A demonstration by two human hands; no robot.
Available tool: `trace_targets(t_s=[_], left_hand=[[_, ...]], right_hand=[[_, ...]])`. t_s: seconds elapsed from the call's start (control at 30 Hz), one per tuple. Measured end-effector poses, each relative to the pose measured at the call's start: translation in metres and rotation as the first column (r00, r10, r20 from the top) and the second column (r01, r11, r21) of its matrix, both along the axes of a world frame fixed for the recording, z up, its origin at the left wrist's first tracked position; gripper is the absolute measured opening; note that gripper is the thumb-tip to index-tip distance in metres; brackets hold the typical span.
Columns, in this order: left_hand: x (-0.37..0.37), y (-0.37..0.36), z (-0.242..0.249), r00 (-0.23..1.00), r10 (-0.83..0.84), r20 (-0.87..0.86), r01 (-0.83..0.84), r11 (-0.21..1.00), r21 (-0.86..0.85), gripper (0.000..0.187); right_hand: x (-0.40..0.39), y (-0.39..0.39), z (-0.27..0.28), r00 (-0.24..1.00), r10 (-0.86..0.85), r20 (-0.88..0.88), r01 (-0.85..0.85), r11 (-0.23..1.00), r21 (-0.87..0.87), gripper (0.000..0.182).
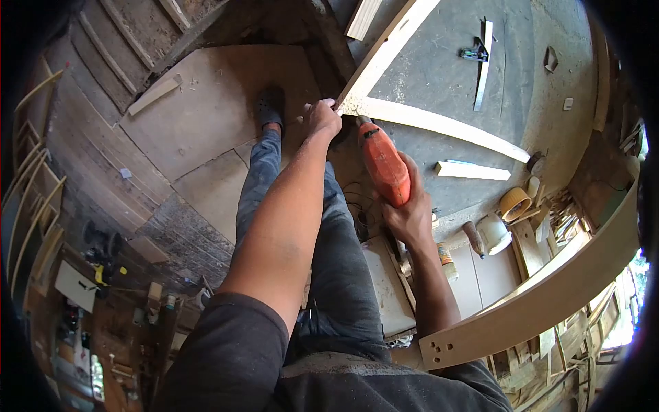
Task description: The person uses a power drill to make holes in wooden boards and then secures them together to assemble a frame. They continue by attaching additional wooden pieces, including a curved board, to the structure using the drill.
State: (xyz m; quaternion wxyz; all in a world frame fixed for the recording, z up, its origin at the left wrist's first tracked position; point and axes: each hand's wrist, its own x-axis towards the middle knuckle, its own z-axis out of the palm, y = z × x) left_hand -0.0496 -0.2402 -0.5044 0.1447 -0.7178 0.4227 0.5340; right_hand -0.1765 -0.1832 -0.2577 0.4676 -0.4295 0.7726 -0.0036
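My right hand (410, 213) is wrapped round the handle of a red-orange power drill (386, 165). The drill's chuck points at the corner where two pale wooden boards meet; the bit's tip cannot be made out. One board (395, 51) runs up and away, and the other, a slightly curved board (446, 123), stretches off to the right. Wood shavings (352, 104) lie on the joint. At the same corner, my left hand (322, 119) is closed over the edge of the wooden frame, its fingertips partly hidden.
A combination square (484, 65) and a short wood strip (473, 170) lie on the dark work surface. A yellow tub (515, 204) and a white container (494, 233) stand at right. Close by my right arm, a large curved board (535, 302) juts in. Plywood (233, 82) covers the floor.
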Motion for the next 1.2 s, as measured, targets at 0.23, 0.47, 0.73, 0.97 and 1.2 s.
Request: trace_targets(t_s=[0.23,0.47,0.73,0.97,1.2], left_hand=[[0.002,-0.006,0.004,1.0,0.008,-0.003,-0.008,0.999,0.041,0.036],[-0.001,-0.001,0.0,0.998,0.053,0.031,-0.053,0.999,-0.011,0.031],[0.0,0.001,-0.006,1.0,-0.023,0.008,0.023,1.0,0.005,0.033],[0.002,0.001,0.0,1.0,0.024,-0.019,-0.024,1.0,0.017,0.034],[0.002,-0.002,0.005,1.0,0.008,0.021,-0.008,0.999,0.033,0.037]], right_hand=[[-0.005,0.018,-0.02,0.999,0.042,0.012,-0.04,0.993,-0.107,0.078],[-0.013,0.015,-0.021,0.993,0.116,-0.036,-0.118,0.993,-0.031,0.079],[-0.015,0.007,-0.016,0.981,0.181,-0.069,-0.179,0.983,0.032,0.081],[-0.015,0.005,-0.013,0.965,0.251,-0.079,-0.248,0.967,0.052,0.082],[-0.009,0.0,-0.004,0.95,0.304,-0.076,-0.301,0.952,0.049,0.082]])
